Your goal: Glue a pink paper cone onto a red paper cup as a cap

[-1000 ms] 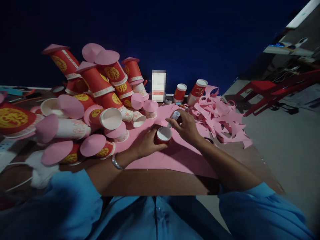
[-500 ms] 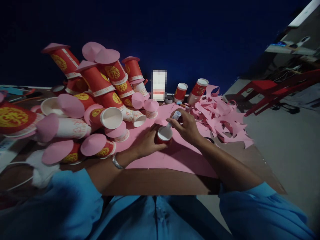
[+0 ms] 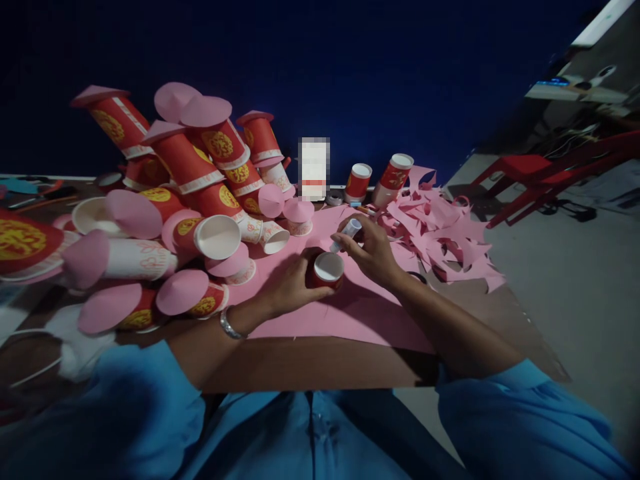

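Holding the red cup: left hand (image 3: 295, 290) has the red cup (image 3: 329, 270) between thumb on the near side and fingers curled round the far-left side, spread to the cup's width; fingertips partly hidden.
Cup position: over the pink sheet (image 3: 300, 320), in front of the person, white rimmed end up; cannot tell whether its lower end touches the sheet.
White tube: pinched in the right hand (image 3: 373, 253), thumb and fingers closed round it. White tube (image 3: 352, 230) slants, lower end just by the cup's far rim; contact cannot be told.
Wrist: silver bracelet (image 3: 230, 325) on the left arm, blue sleeve (image 3: 135, 380) behind it.
Sheet: flat on the brown table (image 3: 280, 363), near the front edge.
Cup heap: to the left, many red or white cups (image 3: 187, 160), some stacked and leaning, others on their sides; many topped with pink paper cones (image 3: 183, 291).
Back of table: short red cup (image 3: 359, 180) beside a taller leaning stack (image 3: 394, 179).
Scraps: pink paper offcuts (image 3: 450, 243) piled right of the right hand.
Beyond: dark blue partition (image 3: 400, 80) behind; red stool (image 3: 520, 172) off to the right.
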A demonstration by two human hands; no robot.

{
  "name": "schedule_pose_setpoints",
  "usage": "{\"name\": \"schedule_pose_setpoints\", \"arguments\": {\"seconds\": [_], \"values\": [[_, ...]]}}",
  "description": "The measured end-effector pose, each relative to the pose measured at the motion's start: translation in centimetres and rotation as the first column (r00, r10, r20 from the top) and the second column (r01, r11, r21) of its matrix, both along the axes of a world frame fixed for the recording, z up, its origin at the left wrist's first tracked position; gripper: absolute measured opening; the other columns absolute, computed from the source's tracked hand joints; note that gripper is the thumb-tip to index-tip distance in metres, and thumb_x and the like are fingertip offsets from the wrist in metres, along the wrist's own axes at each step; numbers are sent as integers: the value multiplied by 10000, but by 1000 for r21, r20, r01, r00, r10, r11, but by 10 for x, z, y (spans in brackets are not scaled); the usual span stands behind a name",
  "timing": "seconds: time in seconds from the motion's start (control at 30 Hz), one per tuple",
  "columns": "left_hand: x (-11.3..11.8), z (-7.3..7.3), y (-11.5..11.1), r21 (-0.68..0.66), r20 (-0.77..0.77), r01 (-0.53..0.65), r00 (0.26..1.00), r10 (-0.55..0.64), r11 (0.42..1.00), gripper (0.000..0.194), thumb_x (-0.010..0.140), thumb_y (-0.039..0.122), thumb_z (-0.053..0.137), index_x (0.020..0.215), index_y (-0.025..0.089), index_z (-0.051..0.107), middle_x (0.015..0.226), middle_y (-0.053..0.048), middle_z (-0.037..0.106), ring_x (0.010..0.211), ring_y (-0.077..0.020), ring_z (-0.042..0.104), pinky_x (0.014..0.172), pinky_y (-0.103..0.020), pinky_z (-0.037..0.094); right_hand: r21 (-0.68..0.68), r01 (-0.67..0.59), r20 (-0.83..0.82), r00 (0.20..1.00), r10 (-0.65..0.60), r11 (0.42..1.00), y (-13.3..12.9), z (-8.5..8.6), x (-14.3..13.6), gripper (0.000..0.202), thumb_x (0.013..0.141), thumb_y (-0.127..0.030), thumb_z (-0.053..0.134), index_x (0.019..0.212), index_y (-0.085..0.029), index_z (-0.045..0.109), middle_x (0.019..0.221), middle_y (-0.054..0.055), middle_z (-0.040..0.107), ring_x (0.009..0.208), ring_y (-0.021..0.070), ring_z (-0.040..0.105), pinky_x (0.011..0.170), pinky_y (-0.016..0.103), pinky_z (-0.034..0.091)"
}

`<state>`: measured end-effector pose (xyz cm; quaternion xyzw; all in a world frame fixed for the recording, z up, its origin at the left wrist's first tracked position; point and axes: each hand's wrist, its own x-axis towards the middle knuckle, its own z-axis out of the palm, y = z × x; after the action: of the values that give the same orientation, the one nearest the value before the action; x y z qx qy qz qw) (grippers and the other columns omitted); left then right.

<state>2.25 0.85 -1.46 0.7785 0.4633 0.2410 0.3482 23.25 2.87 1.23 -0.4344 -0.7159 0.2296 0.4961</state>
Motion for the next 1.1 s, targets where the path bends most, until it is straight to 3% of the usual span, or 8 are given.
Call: {"name": "schedule_pose_setpoints", "arguments": {"seconds": [0.27, 0.53, 0.67, 0.87, 1.1], "values": [[1, 4, 1, -32, 47, 53, 998, -51, 998, 573, 746, 372, 843, 1246, 213, 614, 1245, -103, 745, 1114, -305, 713, 968, -471, 574, 47, 14, 118, 993, -20, 999, -2, 4, 1, 374, 991, -555, 674, 834, -228, 586, 771, 13, 627, 699, 169, 548, 656, 329, 448], [-5, -7, 2, 22, -32, 24, 999, -23, 999, 757, 758, 498, 848, 1397, 209, 563, 1351, -158, 686, 1245, -366, 653, 1059, -568, 528, 35, 48, 120, 991, -52, 998, 6, -2, 3, 400, 985, -560, 682, 790, -230, 569, 744, 13, 637, 681, 171, 551, 648, 330, 437], [-3, -2, 1, 3, -6, 29, 1000, -29, 1000, 676, 761, 447, 842, 1340, 210, 588, 1320, -134, 712, 1213, -339, 673, 1043, -520, 545, 38, 19, 72, 997, -22, 999, 3, 1, 3, 365, 995, -540, 675, 827, -231, 580, 781, 18, 643, 695, 176, 571, 663, 335, 455], [1, 10, 0, -29, -2, 43, 999, -43, 999, 628, 737, 343, 827, 1315, 217, 614, 1162, -83, 774, 1021, -293, 737, 911, -430, 596, 122, -25, 204, 979, 0, 992, -1, 5, -2, 316, 984, -482, 714, 845, -233, 578, 795, 8, 616, 712, 174, 566, 688, 328, 444], [-2, 0, 0, -31, 42, 39, 998, -38, 999, 636, 762, 437, 840, 1309, 228, 593, 1277, -112, 726, 1163, -320, 692, 1004, -483, 578, 98, 47, 254, 965, -71, 994, 11, 0, -3, 356, 979, -483, 717, 788, -233, 551, 737, 2, 604, 656, 159, 517, 640, 324, 390]]}}
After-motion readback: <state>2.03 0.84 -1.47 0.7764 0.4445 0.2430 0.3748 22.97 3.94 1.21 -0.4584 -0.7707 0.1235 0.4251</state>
